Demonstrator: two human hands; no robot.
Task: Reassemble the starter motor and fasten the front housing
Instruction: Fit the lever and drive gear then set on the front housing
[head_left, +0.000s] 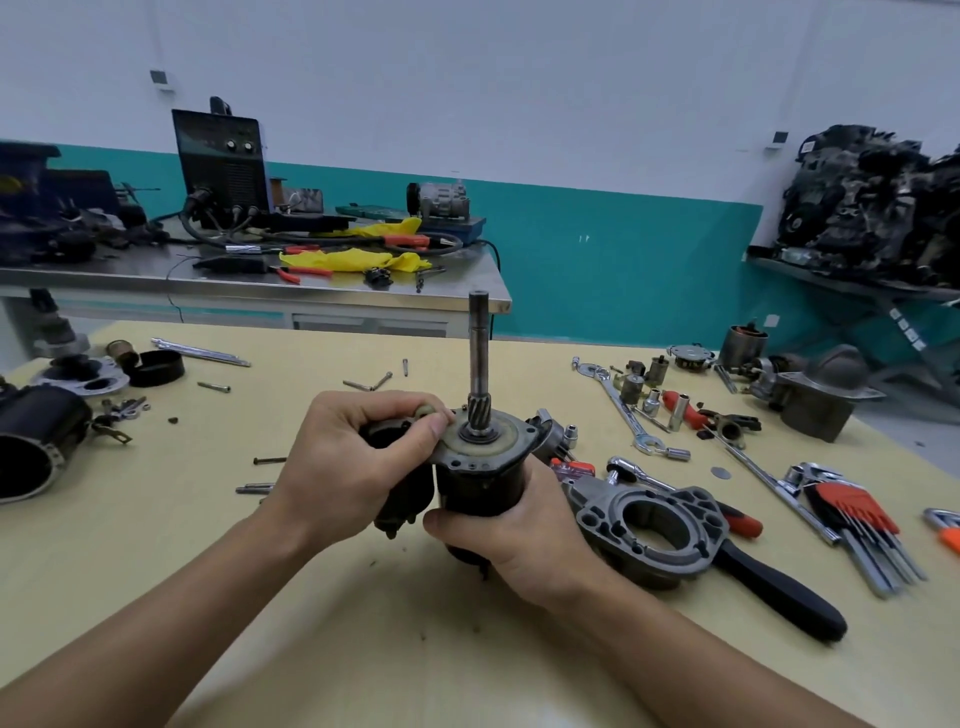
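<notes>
A black starter motor body (475, 480) stands upright on the yellow table (322, 597). Its steel shaft (479, 343) with a toothed pinion points straight up. My right hand (524, 535) grips the lower body from the right. From the left, my left hand (358, 457) wraps the attached black solenoid, and its fingertips pinch a small pale part (427, 411) at the rim of the top plate. Just right of the motor the grey aluminium front housing (649, 525) lies flat on the table, untouched.
Loose bolts (363, 385) lie behind the motor and more at its left (269, 460). Wrenches, sockets, a ratchet (631, 467), hex keys (862, 525) and a black-handled tool (779, 587) crowd the right side. Other motor parts (41, 441) sit at the left edge, another starter (815, 395) at far right.
</notes>
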